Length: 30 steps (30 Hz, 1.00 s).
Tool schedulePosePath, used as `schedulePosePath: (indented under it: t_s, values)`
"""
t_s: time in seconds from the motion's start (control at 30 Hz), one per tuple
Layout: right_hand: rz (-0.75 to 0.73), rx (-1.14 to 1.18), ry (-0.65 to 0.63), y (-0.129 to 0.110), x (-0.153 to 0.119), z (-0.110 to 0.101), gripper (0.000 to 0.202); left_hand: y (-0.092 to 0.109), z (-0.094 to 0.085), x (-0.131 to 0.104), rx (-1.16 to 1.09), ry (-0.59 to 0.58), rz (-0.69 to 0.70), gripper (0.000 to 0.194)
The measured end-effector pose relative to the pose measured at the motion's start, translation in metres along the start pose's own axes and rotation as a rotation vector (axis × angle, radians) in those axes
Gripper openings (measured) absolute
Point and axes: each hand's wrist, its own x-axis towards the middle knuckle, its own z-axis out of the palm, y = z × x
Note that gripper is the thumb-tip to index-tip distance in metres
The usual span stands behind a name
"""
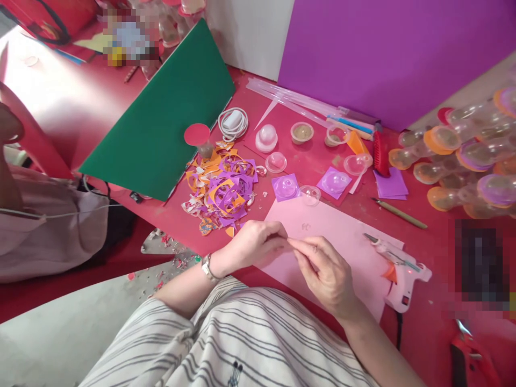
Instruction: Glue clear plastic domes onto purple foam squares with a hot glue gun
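Observation:
My left hand and my right hand meet at the fingertips above a pink sheet. Both are closed in a pinch; anything between the fingers is hidden or too small to make out. Right of my right hand, a white hot glue gun with an orange trigger lies partly on the sheet. Beyond the hands, clear plastic domes rest on purple paper squares. A clear lid sits between them. Just past my left hand is a heap of orange and purple paper scraps.
A green board leans at the left, near a coiled white cable. Small cups of grainy material stand farther back. Stacked plastic cup pieces fill the right side. A craft knife lies before them. A person sits at far left.

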Motion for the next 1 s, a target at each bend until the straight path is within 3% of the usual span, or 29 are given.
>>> schedulePosePath:
  t_s: [0.1, 0.17, 0.23, 0.53, 0.73, 0.87, 1.0]
  values:
    - [-0.007, -0.017, -0.006, 0.003, -0.005, 0.002, 0.022, 0.005, -0.011, 0.005, 0.703, 0.202, 0.112, 0.018]
    - [-0.009, -0.005, -0.025, 0.005, -0.009, 0.003, 0.02, 0.006, -0.018, 0.012, 0.961, 0.23, 0.164, 0.017]
    - [0.003, 0.021, -0.056, 0.006, -0.013, 0.004, 0.02, 0.005, -0.021, 0.019, 1.073, 0.217, 0.187, 0.015]
    - [0.051, 0.041, -0.104, 0.013, -0.031, 0.003, 0.02, -0.013, -0.014, 0.024, 1.189, 0.187, 0.19, 0.023]
    - [0.076, 0.059, -0.136, 0.014, -0.035, 0.004, 0.021, -0.006, -0.024, 0.014, 1.191, 0.193, 0.19, 0.023]
    - [0.096, 0.06, -0.137, 0.012, -0.036, 0.002, 0.022, 0.002, -0.026, -0.006, 1.133, 0.148, 0.275, 0.023]
    - [0.078, 0.048, -0.105, 0.015, -0.04, -0.002, 0.019, -0.002, -0.022, -0.039, 0.958, 0.056, 0.187, 0.026]
